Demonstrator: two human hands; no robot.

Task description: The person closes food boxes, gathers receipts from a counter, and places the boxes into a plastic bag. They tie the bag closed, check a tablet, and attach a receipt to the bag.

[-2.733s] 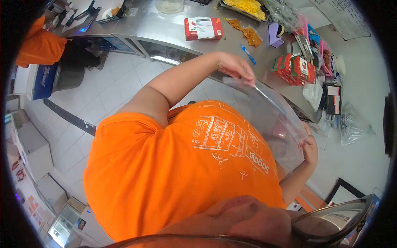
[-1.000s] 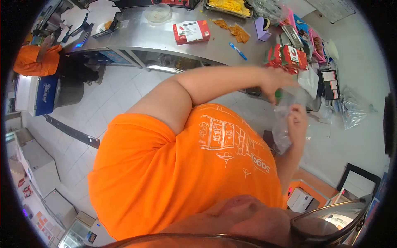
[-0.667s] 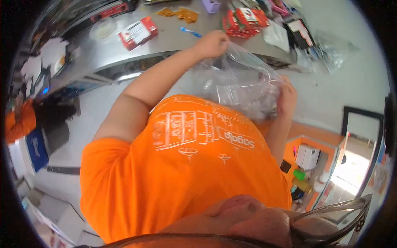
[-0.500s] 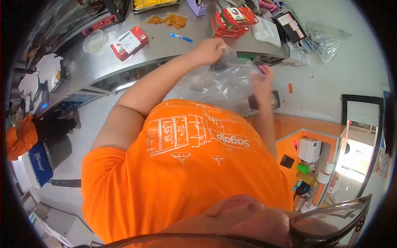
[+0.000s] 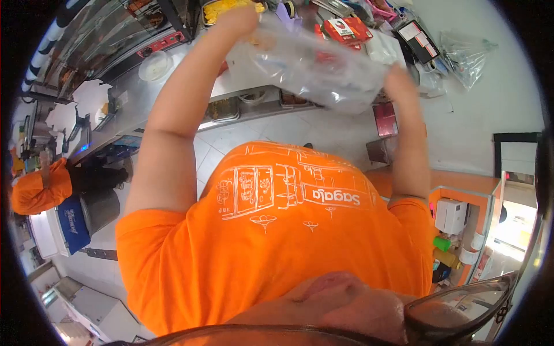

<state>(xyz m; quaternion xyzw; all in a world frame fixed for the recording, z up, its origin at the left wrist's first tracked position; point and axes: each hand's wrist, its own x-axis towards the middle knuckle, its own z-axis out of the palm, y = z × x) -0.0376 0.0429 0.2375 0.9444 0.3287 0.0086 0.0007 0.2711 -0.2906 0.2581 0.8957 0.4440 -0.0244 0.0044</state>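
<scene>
A large clear plastic bag (image 5: 314, 72) stretches between my two hands, above the front edge of the steel counter (image 5: 222, 86). My left hand (image 5: 238, 22) is raised in front of the tray of yellow food (image 5: 224, 8) and closed on one end of the bag. At the bag's other end, my right hand (image 5: 399, 83) grips it, its fingers partly smeared by motion. Behind the bag, red printed boxes (image 5: 348, 30) lie on the counter, partly seen through the plastic.
A round translucent container (image 5: 156, 67) sits on the counter at left. A purple tape dispenser (image 5: 288, 16) and a black box with white labels (image 5: 418, 41) stand at the back. Another plastic bag (image 5: 466, 57) lies at right. A person in an orange shirt (image 5: 43, 189) is at far left.
My hands have moved apart and upward, the left toward the food tray, the right outward. The bag, bunched near my body before, is now drawn out lengthwise over the counter edge.
</scene>
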